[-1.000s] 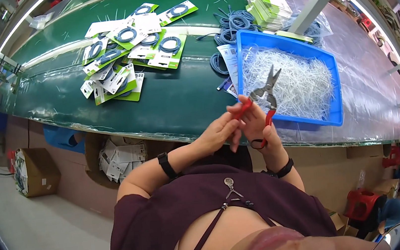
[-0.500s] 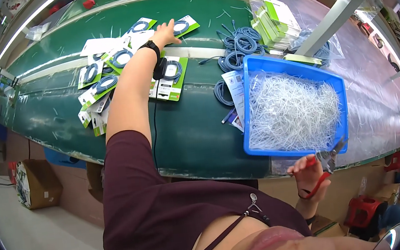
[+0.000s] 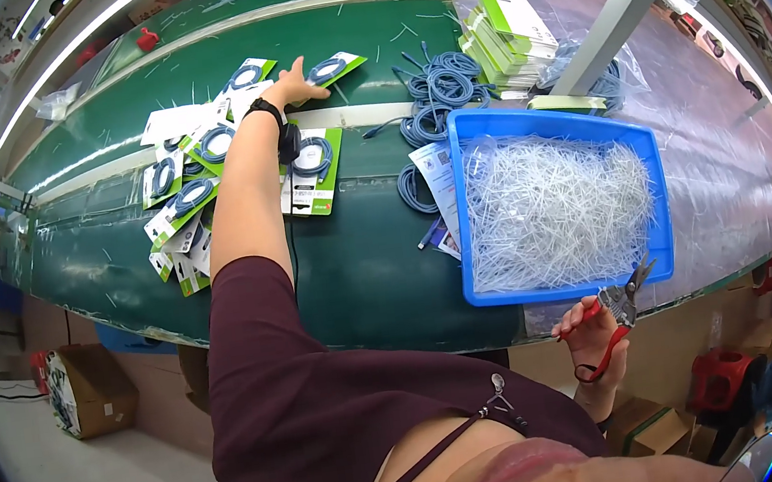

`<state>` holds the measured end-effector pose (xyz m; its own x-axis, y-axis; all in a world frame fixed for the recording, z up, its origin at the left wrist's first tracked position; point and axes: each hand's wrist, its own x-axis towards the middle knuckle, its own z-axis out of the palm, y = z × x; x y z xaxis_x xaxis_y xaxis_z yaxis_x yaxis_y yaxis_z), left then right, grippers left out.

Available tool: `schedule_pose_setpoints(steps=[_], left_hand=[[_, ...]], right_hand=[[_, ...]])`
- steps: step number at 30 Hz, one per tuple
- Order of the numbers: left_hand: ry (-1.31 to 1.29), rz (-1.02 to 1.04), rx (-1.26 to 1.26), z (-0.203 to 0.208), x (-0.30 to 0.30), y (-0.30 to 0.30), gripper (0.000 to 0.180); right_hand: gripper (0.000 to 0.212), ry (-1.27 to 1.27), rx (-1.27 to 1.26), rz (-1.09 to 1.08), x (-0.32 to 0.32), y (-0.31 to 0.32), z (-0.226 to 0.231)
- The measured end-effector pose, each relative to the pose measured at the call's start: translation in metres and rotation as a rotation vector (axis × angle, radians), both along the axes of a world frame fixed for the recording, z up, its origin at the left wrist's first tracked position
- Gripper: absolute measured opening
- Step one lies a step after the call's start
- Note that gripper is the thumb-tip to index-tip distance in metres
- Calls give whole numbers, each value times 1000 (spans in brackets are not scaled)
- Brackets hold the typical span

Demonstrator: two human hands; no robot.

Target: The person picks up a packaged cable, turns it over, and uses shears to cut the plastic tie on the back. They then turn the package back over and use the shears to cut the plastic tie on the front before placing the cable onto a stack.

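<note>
My left hand (image 3: 295,86) reaches far across the green table with its fingers spread. Just to its right lies a carded blue cable (image 3: 329,70) on a green-and-white backing; I cannot tell whether the fingertips touch it. More carded cables (image 3: 218,144) lie in a loose pile left of my forearm, and another carded cable (image 3: 311,159) rests near my wrist. Low at the right, my right hand (image 3: 593,341) is closed around red-handled pruning shears (image 3: 618,309), whose blades point up toward the near edge of a blue tray (image 3: 566,292).
Thin white strips (image 3: 556,210) fill the tray. Behind it lie a tangle of blue cables (image 3: 444,84) and stacked green-and-white cards (image 3: 510,38). A grey post (image 3: 605,26) rises at the right. Cardboard boxes (image 3: 96,387) stand on the floor.
The whole view has shifted slightly. My left hand stays beside the same carded cable, its fingers spread wider. The shears are still in my right hand, blades turned a little more upward.
</note>
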<state>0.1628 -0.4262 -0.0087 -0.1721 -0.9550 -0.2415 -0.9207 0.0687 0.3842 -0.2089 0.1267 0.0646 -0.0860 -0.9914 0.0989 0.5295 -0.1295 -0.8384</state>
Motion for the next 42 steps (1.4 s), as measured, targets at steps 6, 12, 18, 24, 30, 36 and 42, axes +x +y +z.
schedule_pose_setpoints(steps=[6,12,18,24,30,36,42], left_hand=[[959,54,344,46,-24,75,106],[1862,-362,945,73,-100,247,94],[2030,-410,1168,63,-147,379,100],[1859,-408,1155,54,-166,422,100],[1818,-449,1206,47,-173,432,98],[1814,-453,1208,48,-175,434,95],[1735,-379,1216,54,-181,429,89]], right_hand=[[73,42,-47,-4,0,10,-9],[56,725,-1,-170,0,-12,-7],[66,1388,-220,-651,3,-50,12],[69,1794,-166,-797,-19,-32,18],[67,1840,-193,-770,-21,-26,22],[65,1872,-206,-758,-27,-28,21],[63,1828,-186,-675,-39,-34,10]])
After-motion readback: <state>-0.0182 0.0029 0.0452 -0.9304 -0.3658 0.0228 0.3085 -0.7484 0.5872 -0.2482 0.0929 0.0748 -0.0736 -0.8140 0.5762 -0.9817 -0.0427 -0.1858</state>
